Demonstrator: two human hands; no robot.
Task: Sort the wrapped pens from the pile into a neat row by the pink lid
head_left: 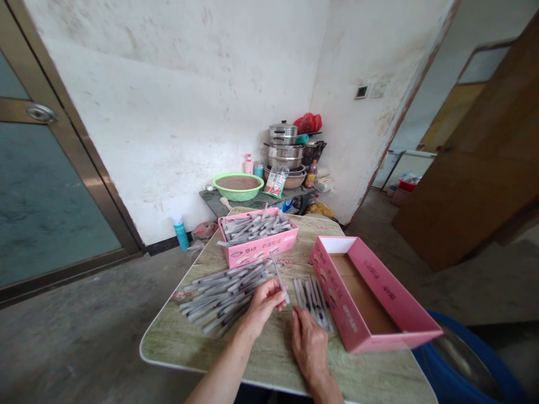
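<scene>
My left hand (264,306) is closed on one thin clear pen (279,276), held up at a slant over the table (269,353). To its left lies a loose pile of several pens (223,294). My right hand (309,342) rests on the table, its fingers lying on a small neat row of pens (314,300) beside an empty pink box (370,297). A second pink box (257,235), full of pens, stands at the far side of the table.
Beyond the table a low stand holds a green basin (238,186), stacked steel pots (284,148) and bottles. A glass door (46,191) is on the left, a wooden door (480,168) on the right, a blue tub (467,365) at the lower right.
</scene>
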